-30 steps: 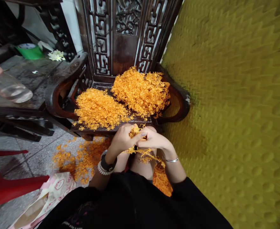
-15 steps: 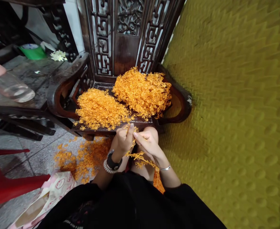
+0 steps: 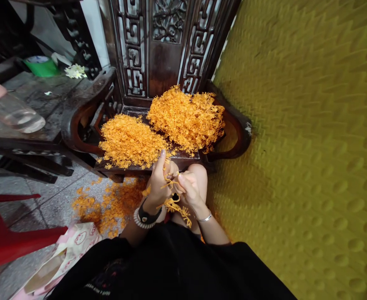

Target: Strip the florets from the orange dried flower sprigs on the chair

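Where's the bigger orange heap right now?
In the head view, the bigger orange heap sits just above centre, on the carved wooden armchair, behind and right of the smaller heap.

You have two hands (image 3: 159,183) (image 3: 190,187), two orange heaps (image 3: 131,141) (image 3: 186,121) on one carved chair (image 3: 166,68), one bottle (image 3: 17,118), one tape roll (image 3: 42,69), one printed bag (image 3: 77,241) and one red stool (image 3: 23,243).

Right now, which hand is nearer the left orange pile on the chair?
Left: the left hand is in front of that orange pile, near its right end; the right hand, farther right.
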A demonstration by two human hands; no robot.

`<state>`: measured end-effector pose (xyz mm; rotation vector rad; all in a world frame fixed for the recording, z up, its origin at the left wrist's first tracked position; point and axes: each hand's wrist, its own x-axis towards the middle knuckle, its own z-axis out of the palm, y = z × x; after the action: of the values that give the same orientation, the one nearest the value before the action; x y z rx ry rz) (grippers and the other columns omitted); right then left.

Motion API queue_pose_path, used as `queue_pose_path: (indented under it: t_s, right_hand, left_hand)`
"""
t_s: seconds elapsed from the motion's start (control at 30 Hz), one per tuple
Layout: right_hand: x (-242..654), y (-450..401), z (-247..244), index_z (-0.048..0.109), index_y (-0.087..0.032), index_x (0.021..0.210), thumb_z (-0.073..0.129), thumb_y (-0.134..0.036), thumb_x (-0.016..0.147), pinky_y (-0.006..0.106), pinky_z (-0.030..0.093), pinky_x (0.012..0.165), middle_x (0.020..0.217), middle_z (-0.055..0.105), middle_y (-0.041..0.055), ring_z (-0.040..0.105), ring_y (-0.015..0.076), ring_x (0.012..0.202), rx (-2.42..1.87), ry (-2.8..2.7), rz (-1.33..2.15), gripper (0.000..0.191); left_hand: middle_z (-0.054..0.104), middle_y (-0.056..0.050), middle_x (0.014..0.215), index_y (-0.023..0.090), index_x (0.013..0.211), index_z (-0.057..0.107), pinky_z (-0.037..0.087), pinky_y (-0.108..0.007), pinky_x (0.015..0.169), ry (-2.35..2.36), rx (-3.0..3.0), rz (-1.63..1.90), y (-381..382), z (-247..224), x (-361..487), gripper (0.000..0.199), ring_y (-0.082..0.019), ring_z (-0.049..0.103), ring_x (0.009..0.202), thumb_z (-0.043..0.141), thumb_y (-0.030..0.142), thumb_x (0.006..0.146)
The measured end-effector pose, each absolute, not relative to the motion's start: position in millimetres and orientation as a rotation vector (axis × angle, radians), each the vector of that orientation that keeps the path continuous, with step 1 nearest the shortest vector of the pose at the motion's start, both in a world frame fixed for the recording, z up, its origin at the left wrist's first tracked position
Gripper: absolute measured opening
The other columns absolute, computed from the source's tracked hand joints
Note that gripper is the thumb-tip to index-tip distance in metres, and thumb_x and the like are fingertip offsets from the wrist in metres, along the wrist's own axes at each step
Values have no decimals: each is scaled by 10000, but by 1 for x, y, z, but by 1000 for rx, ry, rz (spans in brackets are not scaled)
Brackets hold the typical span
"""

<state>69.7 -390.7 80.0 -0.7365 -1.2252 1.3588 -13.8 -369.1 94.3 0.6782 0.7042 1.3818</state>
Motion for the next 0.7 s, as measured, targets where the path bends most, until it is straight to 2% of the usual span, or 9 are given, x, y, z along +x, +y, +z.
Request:
queue_pose_path:
  t_s: [0.13, 0.27, 0.4, 0.53, 0.63, 0.7]
  right_hand:
    - [75, -388, 79, 185, -228, 360, 553, -610, 753, 233, 120, 346, 309, 139, -82, 146, 49, 308, -701, -1069, 1433, 659]
    - [83, -381, 90, 175, -224, 411, 495, -630, 783, 230, 183, 347, 348, 91, -87, 126, 61, 327, -720, -868, 1359, 637]
    - [88, -376, 104, 349, -212, 487, 501, -577, 819, 250, 313, 439, 445, 243, -60, 229, 83, 412, -785, -882, 1347, 517]
    - [96, -374, 107, 550, -206, 606, 583, -365, 817, 253, 421, 564, 571, 434, -28, 399, 96, 536, -788, -853, 1305, 267]
    - [98, -373, 106, 658, -205, 729, 619, -325, 794, 270, 491, 694, 760, 599, 6, 539, 115, 714, -850, -785, 1281, 142]
    - [96, -373, 106, 684, -210, 822, 631, -347, 787, 295, 518, 764, 883, 652, 24, 588, 139, 847, -857, -734, 1324, 150]
  left_hand:
    - [133, 59, 443, 209, 495, 190, 213, -234, 351, 559, 426, 1280, -363, 96, -19, 540, -65, 154, 374, 399, 457, 927]
    - [142, 61, 444, 193, 492, 167, 203, -191, 336, 477, 311, 1172, -363, 94, -22, 554, -48, 144, 368, 435, 420, 920]
    - [179, 67, 428, 188, 475, 210, 198, -176, 327, 464, 343, 1153, -363, 95, -24, 568, -29, 158, 346, 494, 477, 873]
    - [227, 74, 432, 173, 502, 334, 142, -170, 319, 536, 413, 1222, -358, 95, -37, 483, -21, 155, 340, 548, 433, 849]
    - [334, 63, 504, 167, 649, 485, 216, -164, 364, 589, 565, 1308, -357, 93, -46, 295, -30, 260, 392, 580, 369, 842]
    - [372, 60, 545, 182, 800, 546, 252, -173, 400, 634, 657, 1348, -358, 91, -48, 186, -43, 308, 430, 592, 358, 838]
